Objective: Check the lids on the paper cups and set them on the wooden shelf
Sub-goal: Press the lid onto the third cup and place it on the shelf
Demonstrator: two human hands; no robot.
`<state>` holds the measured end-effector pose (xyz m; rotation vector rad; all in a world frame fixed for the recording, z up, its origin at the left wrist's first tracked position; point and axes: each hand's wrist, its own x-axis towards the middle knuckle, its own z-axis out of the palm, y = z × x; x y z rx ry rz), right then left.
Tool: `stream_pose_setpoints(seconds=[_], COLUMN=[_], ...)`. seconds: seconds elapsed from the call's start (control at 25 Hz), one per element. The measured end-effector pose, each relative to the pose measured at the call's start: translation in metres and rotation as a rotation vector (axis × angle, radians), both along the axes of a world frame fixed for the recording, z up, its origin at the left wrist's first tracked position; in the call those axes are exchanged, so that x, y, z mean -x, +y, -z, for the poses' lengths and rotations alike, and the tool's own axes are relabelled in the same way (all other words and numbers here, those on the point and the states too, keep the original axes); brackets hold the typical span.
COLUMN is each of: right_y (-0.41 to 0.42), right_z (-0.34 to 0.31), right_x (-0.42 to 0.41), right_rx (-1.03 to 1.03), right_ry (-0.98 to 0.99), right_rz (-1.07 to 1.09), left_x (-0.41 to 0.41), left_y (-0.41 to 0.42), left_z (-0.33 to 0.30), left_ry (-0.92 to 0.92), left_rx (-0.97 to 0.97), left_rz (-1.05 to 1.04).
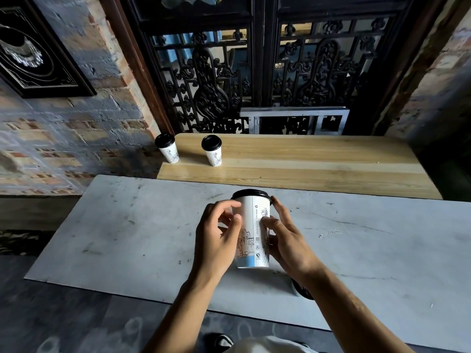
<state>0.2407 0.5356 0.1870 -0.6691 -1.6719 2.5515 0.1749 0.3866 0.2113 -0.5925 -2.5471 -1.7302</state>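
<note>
A white paper cup [252,230] with line drawings and a black lid [251,194] is held above the grey table [127,238], tilted away from me. My left hand [216,238] grips its left side and my right hand [285,240] its right side, one fingertip touching the lid rim. Two more lidded paper cups [168,149] [212,150] stand upright at the left end of the wooden shelf [318,164] behind the table.
A dark round object [302,291], partly hidden under my right forearm, lies on the table. A brick wall with a framed picture [38,54] is on the left. A dark carved screen [254,72] and a metal frame [293,118] stand behind the shelf.
</note>
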Motion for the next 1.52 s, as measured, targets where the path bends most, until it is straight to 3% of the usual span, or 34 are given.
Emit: stream_pose_setpoints(seconds=[0.08, 0.44, 0.64, 0.76, 0.96, 1.36, 1.52], right_y=[0.002, 0.015, 0.015, 0.017, 0.017, 0.016, 0.017], right_z=[0.002, -0.001, 0.002, 0.008, -0.004, -0.003, -0.004], right_x=[0.001, -0.001, 0.001, 0.002, 0.000, 0.003, 0.004], right_rx=[0.008, 0.042, -0.049, 0.022, 0.076, 0.167, 0.183], right_ry=[0.023, 0.114, 0.109, 0.099, 0.192, 0.106, 0.065], right_rz=[0.007, 0.030, 0.082, 0.111, -0.026, 0.086, 0.109], left_x=[-0.002, 0.000, 0.004, 0.008, 0.006, 0.000, 0.002], left_y=[-0.001, -0.009, -0.011, -0.013, -0.012, -0.008, -0.008], left_z=[-0.004, 0.002, 0.003, 0.006, 0.007, 0.007, 0.008], left_ry=[0.048, -0.082, -0.008, -0.005, -0.089, -0.205, -0.145], left_rx=[0.003, -0.057, -0.034, -0.046, -0.086, -0.158, -0.177], left_rz=[0.049, 0.017, 0.056, 0.052, 0.014, 0.040, 0.057])
